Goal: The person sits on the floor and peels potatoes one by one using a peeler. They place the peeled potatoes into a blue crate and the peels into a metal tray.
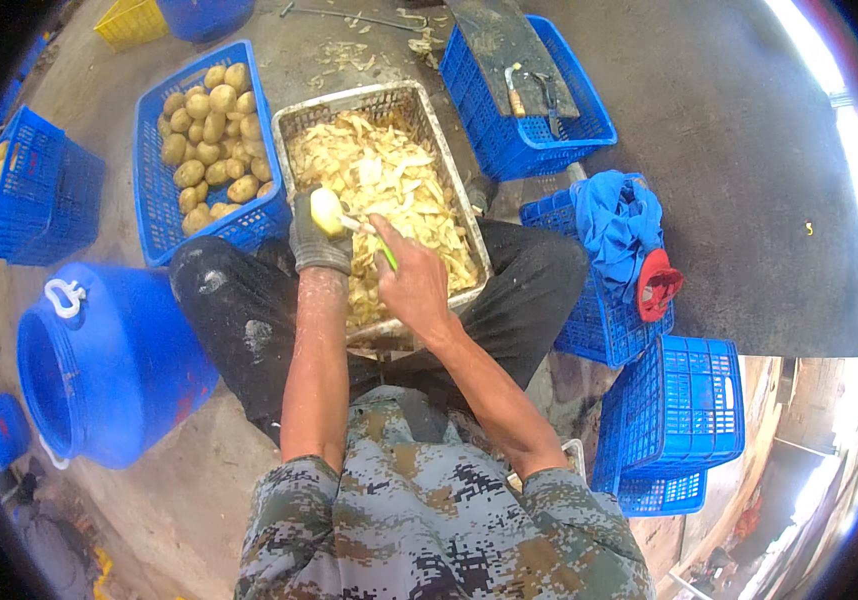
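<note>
My left hand (320, 240), in a grey glove, holds a peeled, pale yellow potato (326, 211) above a white plastic crate (483, 251). My right hand (414, 277), bare, is closed on a peeler with a green handle (387, 253), its head against the right side of the potato. Potato peelings (376, 165) fill much of the white crate, which stands between my knees. Just left of it, a blue plastic crate (145, 187) holds many unpeeled potatoes (213, 127).
A blue crate (489, 150) at the upper right bears a board (511, 45) with a wooden-handled hooked tool (515, 94). Blue cloth (615, 217) and a red cap (656, 285) lie on another crate. A blue barrel (129, 367) lies at the left.
</note>
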Tool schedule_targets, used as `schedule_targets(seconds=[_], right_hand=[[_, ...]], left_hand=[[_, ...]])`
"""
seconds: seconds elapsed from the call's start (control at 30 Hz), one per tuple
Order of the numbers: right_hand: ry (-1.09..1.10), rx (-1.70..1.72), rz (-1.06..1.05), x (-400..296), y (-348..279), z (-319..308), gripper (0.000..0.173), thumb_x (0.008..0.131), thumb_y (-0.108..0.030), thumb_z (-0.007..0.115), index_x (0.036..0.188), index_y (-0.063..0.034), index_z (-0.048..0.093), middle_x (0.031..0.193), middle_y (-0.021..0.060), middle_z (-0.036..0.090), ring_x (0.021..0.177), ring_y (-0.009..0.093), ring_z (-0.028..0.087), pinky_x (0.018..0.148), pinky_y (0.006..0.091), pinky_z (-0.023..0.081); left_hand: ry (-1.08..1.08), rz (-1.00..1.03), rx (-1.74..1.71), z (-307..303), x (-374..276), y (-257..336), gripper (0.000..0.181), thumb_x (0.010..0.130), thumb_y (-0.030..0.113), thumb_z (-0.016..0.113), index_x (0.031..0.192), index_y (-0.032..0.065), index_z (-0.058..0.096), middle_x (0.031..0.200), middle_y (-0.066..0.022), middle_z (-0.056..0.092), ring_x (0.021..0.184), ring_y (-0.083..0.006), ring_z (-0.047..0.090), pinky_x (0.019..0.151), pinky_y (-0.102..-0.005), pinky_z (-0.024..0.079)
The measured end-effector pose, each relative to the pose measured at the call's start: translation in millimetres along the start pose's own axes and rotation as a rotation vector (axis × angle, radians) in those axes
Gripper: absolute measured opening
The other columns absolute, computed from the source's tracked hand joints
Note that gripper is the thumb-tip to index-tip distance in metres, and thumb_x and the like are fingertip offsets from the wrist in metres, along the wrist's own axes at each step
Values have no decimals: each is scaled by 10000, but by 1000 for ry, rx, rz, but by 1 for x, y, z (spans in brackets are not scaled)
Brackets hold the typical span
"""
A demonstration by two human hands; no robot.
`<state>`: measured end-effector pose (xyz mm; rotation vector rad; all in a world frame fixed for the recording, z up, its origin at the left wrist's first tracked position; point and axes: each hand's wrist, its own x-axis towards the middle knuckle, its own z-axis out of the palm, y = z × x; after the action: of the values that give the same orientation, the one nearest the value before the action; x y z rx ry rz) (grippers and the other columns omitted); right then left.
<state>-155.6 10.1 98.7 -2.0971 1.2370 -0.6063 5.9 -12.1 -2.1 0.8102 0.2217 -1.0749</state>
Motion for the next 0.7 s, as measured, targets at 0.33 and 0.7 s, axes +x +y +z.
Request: schedule_targets(seconds=[0.33, 0.7], right_hand=[[-41, -132, -103, -22, 23, 20, 485, 817, -57, 598, 1290, -154, 557, 653, 153, 538, 576, 297, 570, 501, 409, 450], [-130, 121, 172, 48, 1, 7, 458, 816, -90, 607, 1270, -130, 569, 1071, 221, 639, 984, 359, 623, 862, 403, 478]], left_hand=[[210, 60, 24, 12, -18, 12, 375, 882, 459, 582, 1016, 109, 590, 795, -63, 610, 664, -219, 612, 487, -328, 502], [-5, -109, -217, 12, -23, 4, 313, 863, 363, 597, 961, 65, 593, 831, -86, 644, 747, -258, 643, 602, -381, 554]])
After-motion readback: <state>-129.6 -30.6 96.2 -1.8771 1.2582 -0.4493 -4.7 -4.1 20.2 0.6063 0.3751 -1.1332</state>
